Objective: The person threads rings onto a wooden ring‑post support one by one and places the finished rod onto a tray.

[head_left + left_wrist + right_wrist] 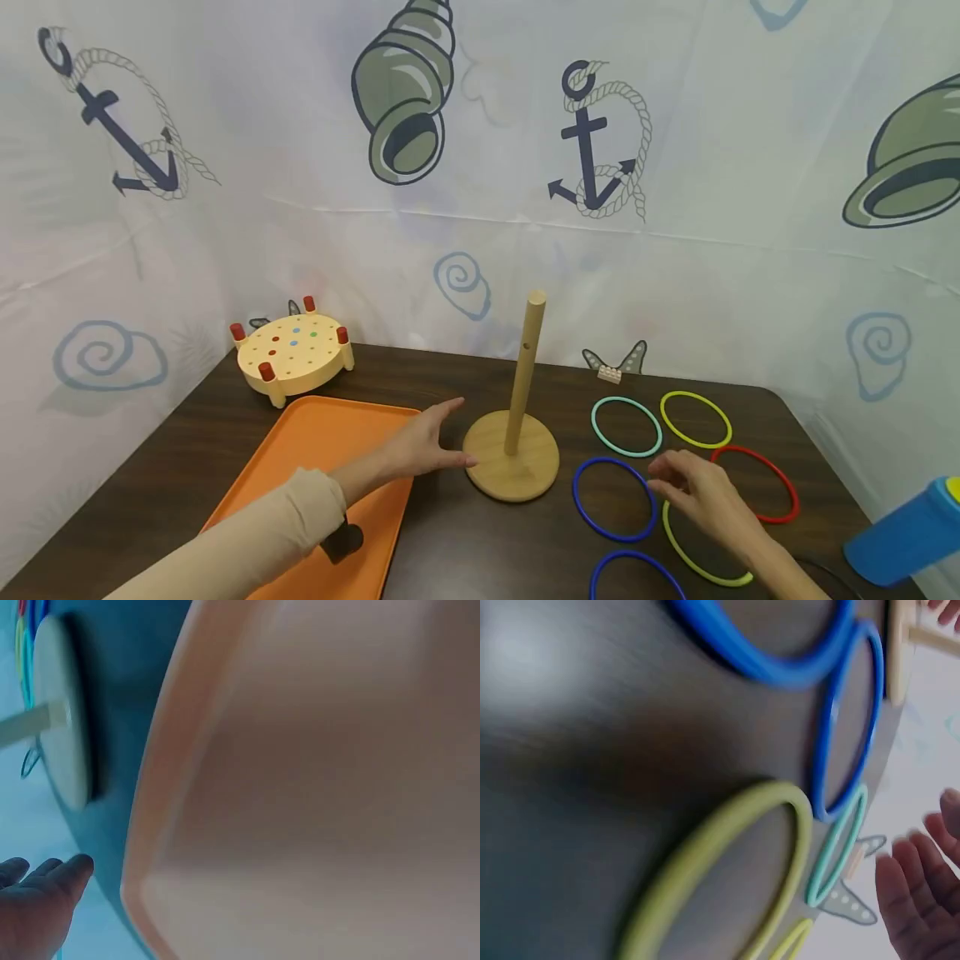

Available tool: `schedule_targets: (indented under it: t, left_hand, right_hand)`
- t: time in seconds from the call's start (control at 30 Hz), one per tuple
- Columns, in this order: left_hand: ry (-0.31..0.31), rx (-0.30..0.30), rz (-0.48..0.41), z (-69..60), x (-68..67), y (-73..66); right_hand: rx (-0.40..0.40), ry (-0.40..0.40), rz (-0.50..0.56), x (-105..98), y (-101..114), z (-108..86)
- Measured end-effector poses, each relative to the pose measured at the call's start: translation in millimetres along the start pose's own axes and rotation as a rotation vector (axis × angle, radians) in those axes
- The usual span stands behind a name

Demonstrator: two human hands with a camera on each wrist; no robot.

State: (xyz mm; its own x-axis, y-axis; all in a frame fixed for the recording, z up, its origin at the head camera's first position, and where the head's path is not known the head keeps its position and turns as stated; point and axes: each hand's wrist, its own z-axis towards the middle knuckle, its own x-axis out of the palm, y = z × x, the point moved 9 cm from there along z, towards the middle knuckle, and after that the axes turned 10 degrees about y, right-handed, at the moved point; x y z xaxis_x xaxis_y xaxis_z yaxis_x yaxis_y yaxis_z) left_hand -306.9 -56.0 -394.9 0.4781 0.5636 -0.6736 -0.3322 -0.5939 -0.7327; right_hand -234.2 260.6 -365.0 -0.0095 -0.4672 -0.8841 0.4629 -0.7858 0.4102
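A wooden peg stand point(525, 375), an upright dowel on a round base, stands mid-table. My left hand point(417, 442) hovers just left of the base, thumb spread from the fingers and nothing held; in the left wrist view its fingertips point(64, 877) show beside the tray. Above the rings at the right is my right hand point(701, 492), fingers loosely bent and holding nothing. Around it lie a blue ring point(578, 502), a second blue ring point(597, 571), a teal ring point(595, 417), a yellow ring point(663, 408), a red ring point(787, 487) and a yellow-green ring point(678, 546).
An orange tray point(322, 425) lies at the left, with a dark object point(342, 542) over it, partly behind the left sleeve. Behind it stands a round pegboard point(292, 354) with red-tipped legs. A blue bottle point(900, 533) is at the right edge; a small pale block point(609, 375) sits at the back.
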Motion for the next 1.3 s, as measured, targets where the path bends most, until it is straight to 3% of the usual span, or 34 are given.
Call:
schedule_targets:
  t: [0.17, 0.27, 0.4, 0.57, 0.8, 1.03, 1.3]
  left_hand:
    - [0.035, -0.004, -0.076, 3.7, 16.7, -0.3]
    - [0.045, 0.007, -0.106, 7.8, 22.9, -0.8]
    - [0.036, 0.014, -0.108, 11.9, 27.1, -1.1]
    - [0.013, -0.011, -0.060, 13.6, 29.9, 0.7]
    - [-0.010, -0.016, 0.010, 16.4, 31.2, 0.8]
    - [-0.027, -0.026, 0.019, 16.4, 30.2, 2.9]
    - [-0.026, -0.039, -0.002, 16.6, 32.4, 8.5]
  right_hand:
    - [-0.149, 0.103, 0.094, 18, 12, -31.6]
    - [-0.197, 0.151, 0.087, 28, 14, -45.2]
    - [-0.150, 0.267, 0.070, 43, 10, -53.3]
    - [-0.004, 0.382, 0.091, 55, 1, -56.1]
    - [0.041, 0.378, 0.065, 58, 0, -56.4]
    - [0.025, 0.367, 0.028, 59, 4, -53.2]
    - [0.032, 0.383, 0.090, 59, 4, -51.8]
